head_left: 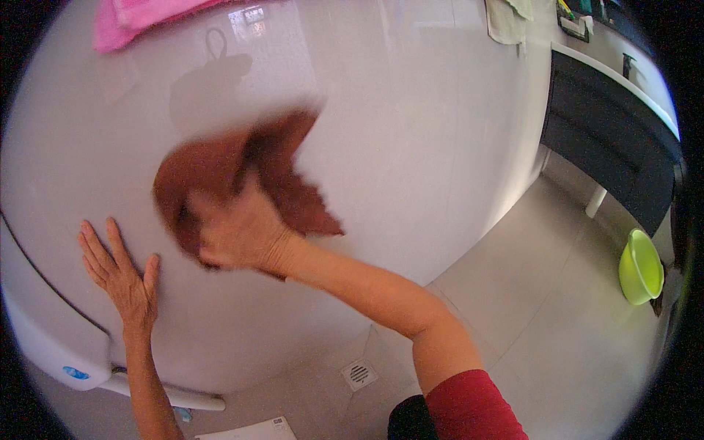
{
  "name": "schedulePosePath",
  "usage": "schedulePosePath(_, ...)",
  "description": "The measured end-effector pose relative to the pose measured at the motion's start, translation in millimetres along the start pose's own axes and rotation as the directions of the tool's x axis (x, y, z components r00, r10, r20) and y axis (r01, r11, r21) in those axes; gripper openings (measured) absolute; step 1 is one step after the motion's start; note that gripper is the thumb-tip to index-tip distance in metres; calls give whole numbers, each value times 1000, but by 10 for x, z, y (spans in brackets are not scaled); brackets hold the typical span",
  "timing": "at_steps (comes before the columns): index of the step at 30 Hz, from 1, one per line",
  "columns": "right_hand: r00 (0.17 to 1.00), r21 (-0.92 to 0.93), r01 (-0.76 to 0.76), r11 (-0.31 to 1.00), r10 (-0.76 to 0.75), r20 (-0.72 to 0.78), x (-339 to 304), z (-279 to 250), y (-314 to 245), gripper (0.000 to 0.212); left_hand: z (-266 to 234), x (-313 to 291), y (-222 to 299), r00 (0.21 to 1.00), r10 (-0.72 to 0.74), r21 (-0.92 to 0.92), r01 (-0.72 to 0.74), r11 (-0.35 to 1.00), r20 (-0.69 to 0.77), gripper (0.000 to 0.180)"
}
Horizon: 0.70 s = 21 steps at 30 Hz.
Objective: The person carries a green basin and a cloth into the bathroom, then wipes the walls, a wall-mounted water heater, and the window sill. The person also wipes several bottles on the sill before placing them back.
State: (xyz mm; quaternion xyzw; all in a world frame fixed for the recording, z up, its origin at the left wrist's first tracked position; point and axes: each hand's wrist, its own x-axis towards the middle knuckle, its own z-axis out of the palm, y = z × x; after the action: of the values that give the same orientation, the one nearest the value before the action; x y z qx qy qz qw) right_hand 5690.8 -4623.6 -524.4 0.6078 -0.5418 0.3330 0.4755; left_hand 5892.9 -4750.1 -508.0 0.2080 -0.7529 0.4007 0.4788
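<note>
Left hand (123,282), nine o'clock: fingers spread on wall (411,125).
Right hand (246,227): fingers blurred, can't tell.
Cloth (205,161): might slip if you loosen.

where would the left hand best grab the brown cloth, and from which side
Probably the rounded left edge of the brown cloth, coming in from the left. That edge bulges free of the right hand, which covers the lower middle, and the right forearm blocks the lower-right side. The left hand lies spread on the pale surface, below and left of the cloth.
</note>
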Motion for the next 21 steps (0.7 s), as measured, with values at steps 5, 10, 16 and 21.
schedulePosePath(5, 984, 117, -16, 993, -5, 176, -532, 963, -37, 48, 94, -98, -108, 1000, 17, -22, -17, 1000, -2, 79)
schedulePosePath(10, 762, 94, -644, 759, 626, 167, -992, -319, 930, 56, 96, -69, 23, 997, 58, 8, -58, 998, -45, 77)
schedulePosePath(16, 152, 136, -976, 167, 982, -115, -2450, -123, 1832, 39, 136, -66, -4, 991, 114, 44, -111, 993, -71, 73)
schedulePosePath(21, -201, 145, -979, -142, 777, -597, -3272, 223, 2057, 29, 142, 3, 47, 990, 113, 32, -111, 993, -83, 74)
